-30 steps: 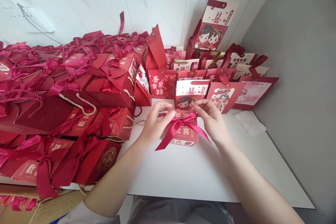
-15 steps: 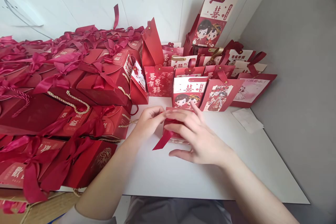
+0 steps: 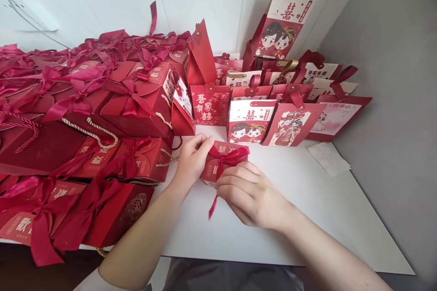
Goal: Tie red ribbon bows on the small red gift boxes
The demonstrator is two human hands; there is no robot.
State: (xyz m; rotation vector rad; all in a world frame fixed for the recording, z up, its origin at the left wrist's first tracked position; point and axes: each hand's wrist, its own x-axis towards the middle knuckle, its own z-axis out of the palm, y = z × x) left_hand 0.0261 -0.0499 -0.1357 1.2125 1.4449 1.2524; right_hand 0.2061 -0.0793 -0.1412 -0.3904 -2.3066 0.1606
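A small red gift box [image 3: 209, 169] with pale printed characters lies on the white table in front of me. Its crimson satin ribbon [image 3: 235, 155] crosses the top and meets in a knot near the middle. At the box's far left side, my left hand [image 3: 193, 157] is closed, thumb against the fingers, with the ribbon's left part running into the pinch. My right hand [image 3: 247, 195] has its fingers curled together around the ribbon at the near right, and a tail hangs below them. The right fingers hide the box's near right corner.
Stacked red gift boxes [image 3: 136, 116] with bows and rope handles crowd the left. Behind stand several printed paper gift bags [image 3: 251, 120], with one taller bag [image 3: 285, 22] against the wall. A white paper sheet [image 3: 329, 158] lies by the grey wall [image 3: 396, 113] at right.
My right hand has come off the box top, moved nearer me and closed on the ribbon. The box's top and knot now show. My left thumb has shifted onto the ribbon.
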